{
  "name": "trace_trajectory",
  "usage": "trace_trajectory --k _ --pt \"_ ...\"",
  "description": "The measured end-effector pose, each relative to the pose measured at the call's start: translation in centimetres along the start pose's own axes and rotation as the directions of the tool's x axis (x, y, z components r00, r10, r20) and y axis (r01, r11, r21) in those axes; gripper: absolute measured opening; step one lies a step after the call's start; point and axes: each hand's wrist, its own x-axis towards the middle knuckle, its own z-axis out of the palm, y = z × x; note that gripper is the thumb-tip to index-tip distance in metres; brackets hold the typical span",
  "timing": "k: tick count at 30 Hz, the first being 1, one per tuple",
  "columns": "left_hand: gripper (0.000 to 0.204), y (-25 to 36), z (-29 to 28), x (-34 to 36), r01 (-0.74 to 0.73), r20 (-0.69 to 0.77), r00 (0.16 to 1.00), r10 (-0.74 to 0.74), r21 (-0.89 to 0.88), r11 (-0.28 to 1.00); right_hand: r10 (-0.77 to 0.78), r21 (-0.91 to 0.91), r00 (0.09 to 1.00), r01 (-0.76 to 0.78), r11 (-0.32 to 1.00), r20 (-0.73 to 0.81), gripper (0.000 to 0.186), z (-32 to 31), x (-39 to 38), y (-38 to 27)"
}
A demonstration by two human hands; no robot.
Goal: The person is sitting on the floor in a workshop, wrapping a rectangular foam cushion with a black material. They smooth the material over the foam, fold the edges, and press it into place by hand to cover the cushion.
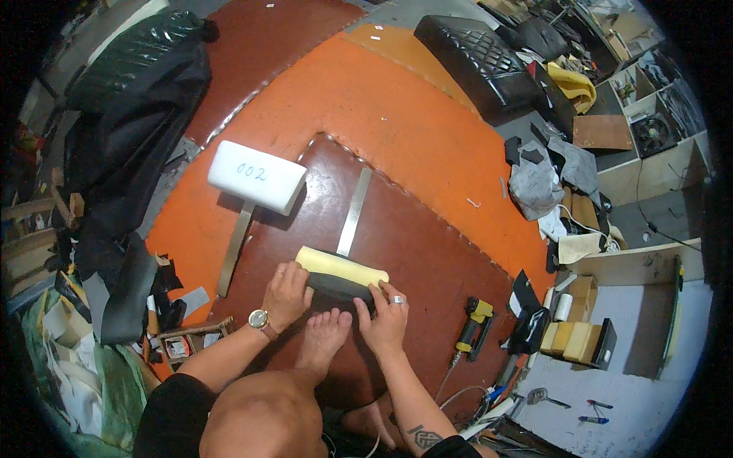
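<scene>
Between my hands is a padded block [342, 265] with pale yellow foam on top and a dark grey near side. A flat metal strip [356, 214] runs away from its far side. My left hand [289, 291], wearing a wristwatch, grips the block's left end. At its right end my right hand [383, 319], with a ring on it, has thumb and fingers closed on the corner. Farther off to the left lies a white foam-covered block [256, 177] with handwriting on it; a second metal strip [234, 250] extends from it toward me.
A yellow and black staple gun [475, 328] with a hose lies on the brown floor sheet [435, 267] at right. Black fabric [137, 153] is heaped at left. A black quilted cushion [489, 65] sits far right, and yellow foam blocks [571, 341] stand on white shelving.
</scene>
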Motion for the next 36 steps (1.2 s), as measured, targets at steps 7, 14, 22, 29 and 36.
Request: trace_trajectory --k 7,14,22,29,36 --pt "0.033 1.0 -2.1 -0.3 0.088 -0.042 0.994 -0.098 -0.189 0.978 -0.234 0.072 0.956 0.224 0.972 0.176 0.036 0.7 3.4 -5.0" --pt "0.022 -1.2 -3.5 -0.4 0.171 0.091 0.985 -0.149 -0.34 0.925 -0.237 0.121 0.93 0.211 0.97 0.281 0.028 1.7 4.6 -7.5" --pt "0.031 -2.0 0.5 -1.8 -0.002 -0.168 0.986 -0.011 -0.078 0.997 -0.171 0.075 0.953 0.157 0.985 0.249 0.032 3.2 4.0 -8.4" --pt "0.037 -2.4 2.8 -2.1 0.234 -0.229 0.945 -0.235 -0.032 0.972 -0.128 0.066 0.935 0.112 0.991 0.332 0.03 3.2 6.4 -10.5" --pt "0.053 -1.3 -2.6 1.0 0.216 0.142 0.973 -0.18 -0.314 0.925 -0.236 0.117 0.935 0.212 0.97 0.264 0.018 3.1 8.1 -7.5"
